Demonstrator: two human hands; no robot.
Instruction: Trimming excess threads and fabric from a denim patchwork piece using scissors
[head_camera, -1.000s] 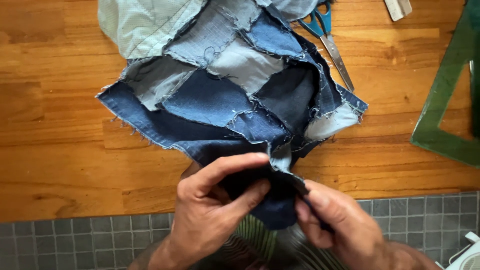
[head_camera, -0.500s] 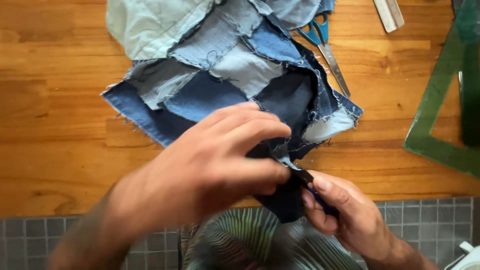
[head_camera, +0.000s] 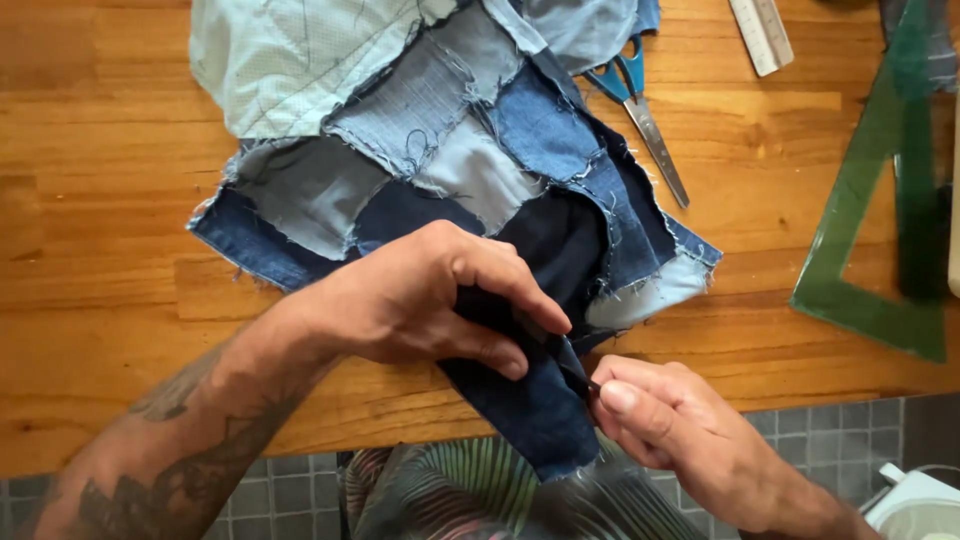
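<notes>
A patchwork of denim pieces (head_camera: 440, 150) in light and dark blues lies on the wooden table (head_camera: 100, 200), with frayed edges. Its dark blue lower corner (head_camera: 530, 400) hangs over the table's front edge. My left hand (head_camera: 420, 295) presses down on that dark piece, fingers curled over a fold. My right hand (head_camera: 670, 430) pinches the edge of the same dark denim between thumb and forefinger, just right of the left hand's fingertips.
Blue-handled scissors (head_camera: 640, 110) lie beside the patchwork's upper right. A green transparent set square (head_camera: 870, 260) rests at the right. A ruler's end (head_camera: 760, 35) shows at the top. A white object (head_camera: 915, 505) sits at the bottom right corner. Grey tiled floor lies below.
My left hand has moved up from the fabric's lower edge and now lies across the dark piece. My right hand keeps its pinch, shifted slightly right.
</notes>
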